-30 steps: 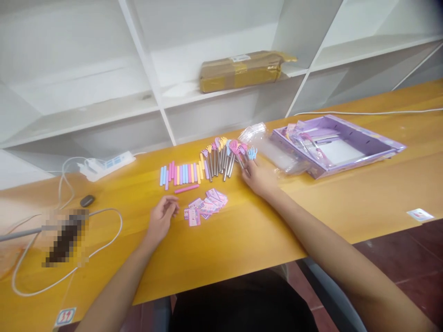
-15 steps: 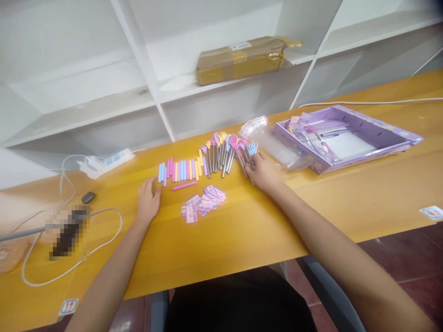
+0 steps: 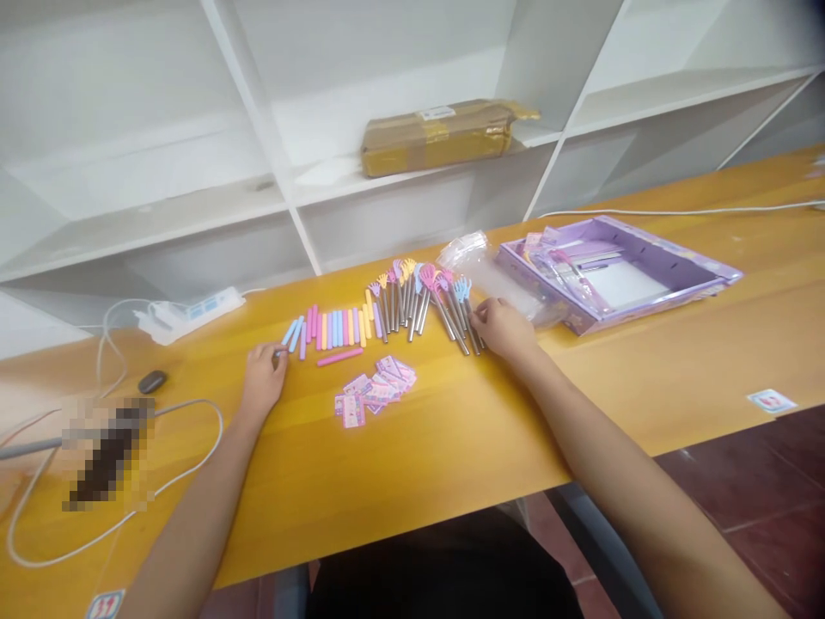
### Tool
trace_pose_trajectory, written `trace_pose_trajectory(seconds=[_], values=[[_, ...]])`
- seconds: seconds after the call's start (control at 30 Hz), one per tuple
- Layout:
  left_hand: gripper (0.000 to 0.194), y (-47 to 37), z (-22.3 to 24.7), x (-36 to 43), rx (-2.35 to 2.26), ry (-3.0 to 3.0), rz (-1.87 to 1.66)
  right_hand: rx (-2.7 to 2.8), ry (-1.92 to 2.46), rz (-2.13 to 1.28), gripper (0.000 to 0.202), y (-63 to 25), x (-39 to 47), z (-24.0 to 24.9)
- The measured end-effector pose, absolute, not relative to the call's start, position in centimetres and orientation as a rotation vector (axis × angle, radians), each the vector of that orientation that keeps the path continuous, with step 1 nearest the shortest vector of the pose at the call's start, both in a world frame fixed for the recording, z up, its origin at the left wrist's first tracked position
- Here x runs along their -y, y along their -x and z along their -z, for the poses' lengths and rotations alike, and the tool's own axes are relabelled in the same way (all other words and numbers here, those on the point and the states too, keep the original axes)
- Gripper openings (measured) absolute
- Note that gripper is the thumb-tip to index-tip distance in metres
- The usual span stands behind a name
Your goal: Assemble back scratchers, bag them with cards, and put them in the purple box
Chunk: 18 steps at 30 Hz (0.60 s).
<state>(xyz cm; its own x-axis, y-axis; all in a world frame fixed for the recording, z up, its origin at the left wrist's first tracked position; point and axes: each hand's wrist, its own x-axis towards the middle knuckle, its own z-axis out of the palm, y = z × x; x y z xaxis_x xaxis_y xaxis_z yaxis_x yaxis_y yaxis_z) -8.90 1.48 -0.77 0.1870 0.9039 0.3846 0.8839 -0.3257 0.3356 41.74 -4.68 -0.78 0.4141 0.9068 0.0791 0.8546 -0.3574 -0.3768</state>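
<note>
A row of pastel sticks [image 3: 335, 330], pink, blue, yellow and purple, lies on the wooden table. At its left end, my left hand [image 3: 263, 376] is closed with fingertips around the lower end of a slanted blue stick [image 3: 288, 334]. To the right of the row, metal rods topped with small coloured hands, like back scratchers [image 3: 422, 301], are fanned side by side. Fingers of my right hand [image 3: 506, 328] pinch the rightmost blue-topped back scratcher [image 3: 465, 292], partly hiding its rod. One pink stick [image 3: 339, 357] lies crosswise above a loose pile of small printed cards [image 3: 375, 391].
Clear plastic bags [image 3: 480, 271] lie beside an open purple box [image 3: 580, 320] holding packaged items. At left are a white power strip [image 3: 193, 314], a black earbud-like case [image 3: 153, 382] and a looping cable [image 3: 219, 430]. A taped carton [image 3: 438, 142] sits on the shelf behind.
The leftmost blue sticks have gone from upright to slanted, and my left hand now grips one. The rods by my right hand are spread slightly differently. The camera view has shifted a little.
</note>
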Motion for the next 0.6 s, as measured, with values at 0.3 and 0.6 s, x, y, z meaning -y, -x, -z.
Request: trace_pose_trajectory(seconds=[0.3,0.6], values=[[0.032,9.3,1.1,-0.9,-2.129,-2.297,-0.635,1.426,2.300,-0.231,0.057,-42.5,4.3,1.6],[0.030,8.8,0.1,0.8,-2.098,-2.138,-0.704,1.092,2.006,-0.338,0.019,-42.7,4.7,-0.1]])
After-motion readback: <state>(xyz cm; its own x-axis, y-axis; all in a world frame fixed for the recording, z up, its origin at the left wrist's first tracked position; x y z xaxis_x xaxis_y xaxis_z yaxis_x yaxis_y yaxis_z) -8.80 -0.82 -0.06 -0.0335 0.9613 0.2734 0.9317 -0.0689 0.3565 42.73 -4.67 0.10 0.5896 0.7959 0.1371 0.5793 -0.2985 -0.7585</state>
